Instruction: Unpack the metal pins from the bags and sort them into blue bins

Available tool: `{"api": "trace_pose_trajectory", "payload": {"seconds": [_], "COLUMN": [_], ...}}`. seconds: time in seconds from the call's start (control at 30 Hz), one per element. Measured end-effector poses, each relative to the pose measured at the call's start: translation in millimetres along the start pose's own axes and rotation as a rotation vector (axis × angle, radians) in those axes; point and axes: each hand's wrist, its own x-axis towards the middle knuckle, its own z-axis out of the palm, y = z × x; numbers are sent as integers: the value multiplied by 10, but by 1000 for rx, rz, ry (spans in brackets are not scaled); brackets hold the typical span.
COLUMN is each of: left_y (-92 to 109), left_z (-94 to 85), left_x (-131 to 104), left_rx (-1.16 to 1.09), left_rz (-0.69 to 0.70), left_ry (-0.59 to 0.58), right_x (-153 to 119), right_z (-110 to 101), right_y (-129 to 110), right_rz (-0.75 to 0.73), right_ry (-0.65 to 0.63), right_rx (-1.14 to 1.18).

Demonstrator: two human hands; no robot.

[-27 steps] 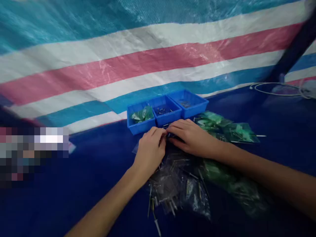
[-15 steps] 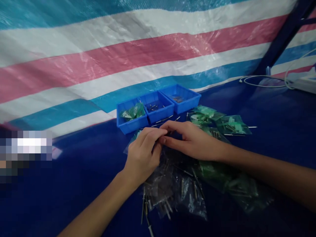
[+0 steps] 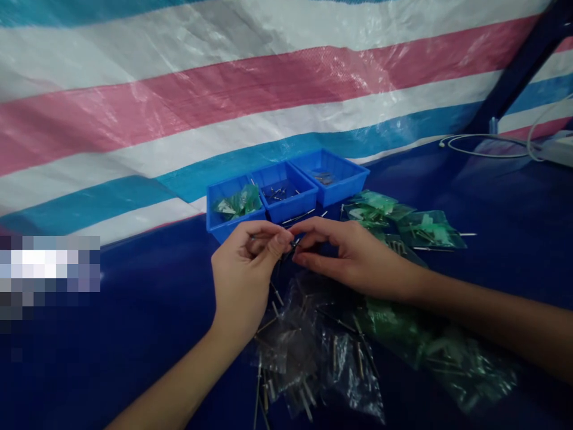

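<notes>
My left hand (image 3: 246,269) is closed in a pinch, thumb against forefinger, on a small dark metal part (image 3: 294,243). Most of that part is hidden by the fingertips, so its exact kind is unclear. From the other side my right hand (image 3: 353,254) meets it, with curled fingers and the thumb close together at the part's right end. Below both hands lie clear plastic bags (image 3: 286,352) of thin metal rods, some rods loose among them. Green-tinted bags (image 3: 432,230) with similar pieces lie beyond my right wrist and under my right forearm.
Three blue bins stand in a row behind my hands: a left bin (image 3: 235,224) with green bags, a middle bin (image 3: 290,209) with small dark metal pieces, a right bin (image 3: 342,190) with thin pieces. A striped tarp (image 3: 268,89) hangs behind. A white cable (image 3: 487,153) lies far right.
My left hand has turned, so its thumb now shows on top and the dark part is visible between the fingertips. My right hand stays almost in place. The view has shifted slightly.
</notes>
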Motion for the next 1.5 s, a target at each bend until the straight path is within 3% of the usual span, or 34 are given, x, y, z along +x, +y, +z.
{"api": "trace_pose_trajectory", "payload": {"seconds": [0.23,0.4,0.5,0.73,0.9,1.0,1.23,1.5], "left_y": [-28,-78,-91,-94,-91,-85,-106,-36], "left_z": [0,-19,-27,-28,-36,-38,-32,-35], "left_x": [-25,-45,-56,-64,-35,-26,-38,-37], "left_rx": [-59,50,112,174,207,168,86,222], "left_rz": [-144,-71,-14,11,-14,-50,-80,-20], "left_ry": [-50,-151,-156,-167,-97,-59,-108,-92], "right_x": [-5,8,3,18,32,26,34,14], "right_z": [-27,-76,-106,-134,-120,-126,-123,-105], "right_y": [-5,-39,-66,-17,12,30,72,54], "right_rz": [-20,-116,-131,-74,-81,-95,-57,-47], "right_ry": [65,144,117,48,-7,13,59,81], "right_rx": [-138,-380,-435,-370,-335,-335,-373,-334]}}
